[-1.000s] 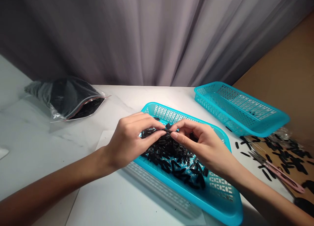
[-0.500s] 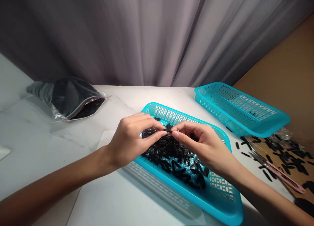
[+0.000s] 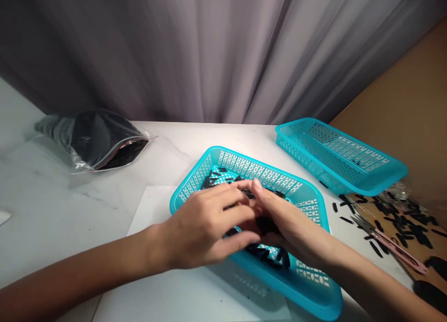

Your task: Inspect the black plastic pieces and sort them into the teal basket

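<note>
- Left hand [image 3: 204,231] is reaching in over the near turquoise basket [image 3: 195,188] from the lower left, fingers loosely extended and pointing at the right hand. Can't tell whether it's gripping anything; fingertips are partly hidden.
- Right hand [image 3: 288,233] is coming in from the lower right, fingers curving down, thumb up, almost touching the left hand. Can't tell whether it's closed on anything either.
- Black plastic pieces [image 3: 218,180] are lying in the near basket, showing at the top and bottom of the hands and in the gap between them. Overall pile is mostly blocked from view.
- Change: both hands are dropping lower and spreading wider than a second ago, covering most of the pile, and the near basket is turning, its left corner swinging toward the lower left.
- White paper sheet [image 3: 150,205] is lying under the near basket's left side, on a white marble-look table [image 3: 87,205].
- Second turquoise basket [image 3: 337,160] is sitting at the upper right, with a few dark bits inside.
- Pink-handled snips [image 3: 391,244] are lying at the right on brown cardboard [image 3: 419,98], among loose black pieces [image 3: 401,222].
- Zip bag [image 3: 94,142] full of black pieces is lying at the upper left, in front of a grey curtain [image 3: 223,51].
</note>
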### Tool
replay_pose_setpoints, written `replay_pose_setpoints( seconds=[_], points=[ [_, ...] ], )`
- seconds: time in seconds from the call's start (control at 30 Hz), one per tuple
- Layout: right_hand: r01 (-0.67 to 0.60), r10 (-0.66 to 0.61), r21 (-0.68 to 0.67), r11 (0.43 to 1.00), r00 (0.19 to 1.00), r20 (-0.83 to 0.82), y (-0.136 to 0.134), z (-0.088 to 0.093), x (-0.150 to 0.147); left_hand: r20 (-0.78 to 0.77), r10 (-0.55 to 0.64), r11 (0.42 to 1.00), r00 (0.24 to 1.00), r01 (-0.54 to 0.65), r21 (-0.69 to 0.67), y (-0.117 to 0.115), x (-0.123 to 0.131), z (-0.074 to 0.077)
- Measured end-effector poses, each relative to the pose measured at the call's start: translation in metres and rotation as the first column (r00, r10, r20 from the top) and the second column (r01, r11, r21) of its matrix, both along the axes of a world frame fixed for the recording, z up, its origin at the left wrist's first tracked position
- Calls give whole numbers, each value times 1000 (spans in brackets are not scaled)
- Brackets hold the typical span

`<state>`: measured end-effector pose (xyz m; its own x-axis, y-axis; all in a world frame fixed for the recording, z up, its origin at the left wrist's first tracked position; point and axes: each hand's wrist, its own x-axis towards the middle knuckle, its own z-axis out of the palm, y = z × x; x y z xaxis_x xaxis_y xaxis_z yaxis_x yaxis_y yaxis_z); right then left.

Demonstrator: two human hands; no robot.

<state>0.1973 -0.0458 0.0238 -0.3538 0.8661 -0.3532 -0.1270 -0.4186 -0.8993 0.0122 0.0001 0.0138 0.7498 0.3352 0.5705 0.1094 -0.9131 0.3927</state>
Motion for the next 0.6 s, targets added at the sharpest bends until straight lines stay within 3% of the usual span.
replay_pose_setpoints(
  seconds=[0.07, 0.17, 0.3, 0.4, 0.6],
  points=[
    [4, -8, -58, 998, 998, -68, -3, 0, -5, -49, -52, 997, 997, 55, 57, -5, 2, -1],
    [8, -67, -238, 971, 969, -238, -4, 3, -11, -47, -22, 997, 999, 26, 76, -10, 4, -4],
    [89, -287, -450, 889, 873, -394, -4, 4, -13, -27, 43, 997, 999, -42, 62, -18, 7, -9],
    [158, -393, -497, 853, 822, -413, -6, 2, -13, -63, 77, 996, 995, -73, 60, -21, 9, -9],
    [179, -430, -511, 841, 795, -428, -8, -3, -18, -104, 67, 998, 992, -69, -14, -14, 5, -7]
  ],
)
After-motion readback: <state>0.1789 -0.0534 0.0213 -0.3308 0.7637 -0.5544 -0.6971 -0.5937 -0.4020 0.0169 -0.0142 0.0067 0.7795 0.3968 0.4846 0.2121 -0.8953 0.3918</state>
